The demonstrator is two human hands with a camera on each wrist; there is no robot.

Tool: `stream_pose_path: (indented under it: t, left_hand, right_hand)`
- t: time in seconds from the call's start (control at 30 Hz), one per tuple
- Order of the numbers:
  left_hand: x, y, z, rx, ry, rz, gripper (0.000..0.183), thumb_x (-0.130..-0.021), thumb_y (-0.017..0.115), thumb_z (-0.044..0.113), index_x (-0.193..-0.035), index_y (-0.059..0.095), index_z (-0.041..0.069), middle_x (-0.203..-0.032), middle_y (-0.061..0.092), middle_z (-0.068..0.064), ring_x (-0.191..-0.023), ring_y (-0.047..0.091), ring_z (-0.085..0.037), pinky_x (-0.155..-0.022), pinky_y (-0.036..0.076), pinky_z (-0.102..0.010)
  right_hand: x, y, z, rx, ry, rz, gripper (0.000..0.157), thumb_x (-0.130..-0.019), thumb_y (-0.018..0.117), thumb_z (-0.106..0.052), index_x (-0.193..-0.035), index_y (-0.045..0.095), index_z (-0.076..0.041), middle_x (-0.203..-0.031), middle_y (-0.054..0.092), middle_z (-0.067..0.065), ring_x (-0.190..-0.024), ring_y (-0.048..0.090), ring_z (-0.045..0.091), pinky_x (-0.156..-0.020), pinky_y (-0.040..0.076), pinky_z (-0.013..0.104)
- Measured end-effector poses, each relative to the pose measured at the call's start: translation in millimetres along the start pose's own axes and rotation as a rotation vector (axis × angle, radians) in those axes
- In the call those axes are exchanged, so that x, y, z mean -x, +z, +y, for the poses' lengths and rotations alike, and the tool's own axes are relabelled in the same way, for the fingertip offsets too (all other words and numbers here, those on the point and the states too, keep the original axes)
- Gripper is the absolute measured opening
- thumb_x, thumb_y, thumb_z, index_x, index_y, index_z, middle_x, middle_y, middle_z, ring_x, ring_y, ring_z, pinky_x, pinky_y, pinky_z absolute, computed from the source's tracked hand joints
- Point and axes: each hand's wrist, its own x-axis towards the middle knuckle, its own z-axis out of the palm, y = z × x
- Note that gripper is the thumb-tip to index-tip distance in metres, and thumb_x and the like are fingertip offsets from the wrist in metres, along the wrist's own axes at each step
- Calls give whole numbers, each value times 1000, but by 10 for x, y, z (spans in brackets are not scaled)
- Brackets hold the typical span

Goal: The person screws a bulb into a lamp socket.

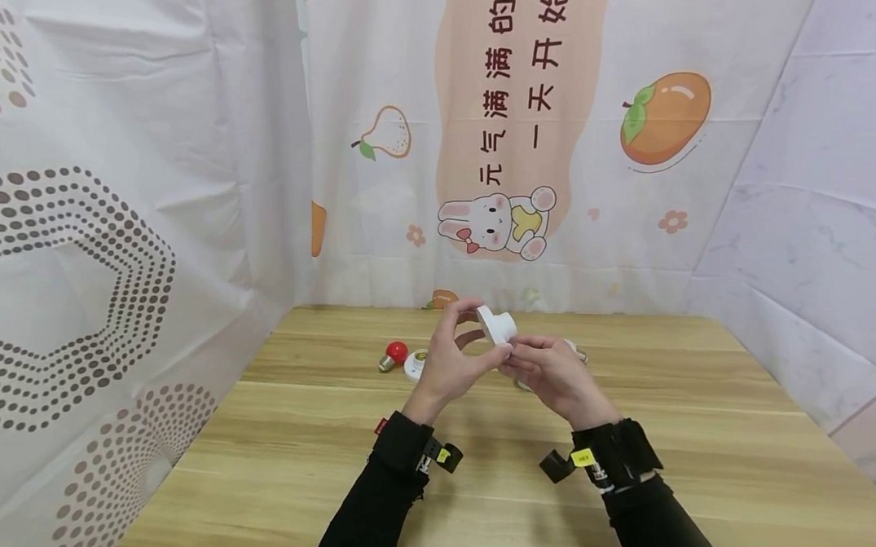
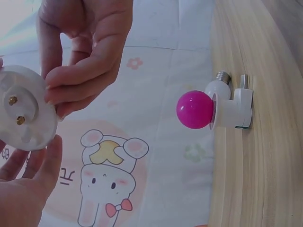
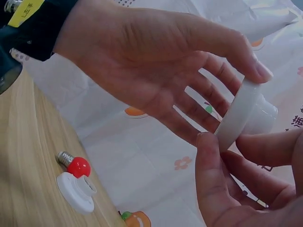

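Note:
Raised above the table is a white round lamp holder (image 1: 501, 326), its short socket neck pointing right in the head view. My left hand (image 1: 451, 361) grips the disc by its rim, thumb on one side and fingers spread on the other. Fingertips of my right hand (image 1: 556, 380) pinch the lower edge of the same lamp holder (image 3: 236, 116). Two brass-coloured screws (image 2: 20, 120) show on its back in the left wrist view. On the table behind my left wrist lies a second white lamp holder (image 3: 75, 193), next to a red bulb (image 1: 396, 353).
Beyond my right hand, a pink bulb (image 2: 195, 109) sits in a white plug-in socket (image 2: 242, 109) on the wooden table (image 1: 678, 393). A white bulb (image 2: 218, 89) with a screw base lies beside it. Printed curtains (image 1: 256, 151) hang behind the table and at its sides.

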Motion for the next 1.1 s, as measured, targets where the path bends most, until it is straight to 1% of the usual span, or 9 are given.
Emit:
stream_pose_path:
  t: [0.07,0.17,0.33,0.47,0.53,0.67,0.77,0.9,1.1]
  left_hand:
    - [-1,-14,-3,-4,-1,1,65,-84,80,13,-139,48,8,-131,50,-10,-120,52,-25,-99,53,-43]
    - [-2,-40,-4,5,-7,5,62,-86,78,14,-140,49,8,-130,51,-11,-118,52,-25,-97,54,-43]
    - [-10,-103,-6,28,-3,52,55,-90,72,12,-139,50,4,-127,53,-15,-115,54,-26,-93,56,-44]
    - [-19,-160,-15,28,6,85,53,-91,70,14,-138,50,3,-125,55,-16,-113,55,-25,-91,56,-50]
    - [-25,-180,-24,26,12,90,52,-91,69,17,-138,51,3,-124,56,-16,-112,56,-25,-91,55,-52]
    - [-32,-200,-25,24,19,94,53,-91,69,22,-139,53,4,-124,57,-16,-111,57,-24,-90,55,-55]
    - [-34,-203,-26,25,22,97,53,-91,69,23,-138,53,3,-123,57,-15,-111,57,-24,-88,56,-52]
    - [-39,-199,-30,34,32,89,51,-92,68,21,-138,54,3,-122,57,-17,-111,57,-26,-87,56,-52]
    - [-35,-185,-43,28,25,73,52,-92,68,21,-139,54,2,-122,57,-17,-112,57,-28,-87,57,-49]
  right_hand:
    - [-5,-15,-7,32,5,-6,20,-102,57,-1,-98,75,-7,-102,69,7,-89,72,16,-87,58,31]
    - [-26,-62,-52,152,12,-24,14,-101,61,-3,-111,70,2,-102,70,8,-92,71,18,-90,57,34]
    - [-111,-190,-219,540,-41,2,41,-99,66,-12,-131,58,12,-109,72,14,-95,71,22,-91,57,39]
    - [-198,-290,-345,842,-99,77,41,-99,65,-17,-133,59,7,-119,68,21,-98,70,32,-80,58,34]
    - [-247,-340,-384,986,-146,105,40,-100,64,-17,-132,60,6,-120,68,22,-101,68,34,-80,56,35]
    - [-355,-449,-400,1210,-263,149,35,-100,62,-12,-128,62,8,-115,67,25,-105,63,38,-89,53,47]
    - [-450,-552,-361,1333,-319,163,35,-97,63,-7,-127,61,12,-119,64,30,-112,60,44,-96,48,57]
    - [-578,-728,-262,1525,-329,171,37,-93,64,-3,-127,61,12,-125,60,33,-120,54,48,-103,43,60]
    - [-703,-1012,-85,1733,-256,125,47,-86,69,1,-131,59,9,-127,57,34,-120,52,52,-102,43,61]
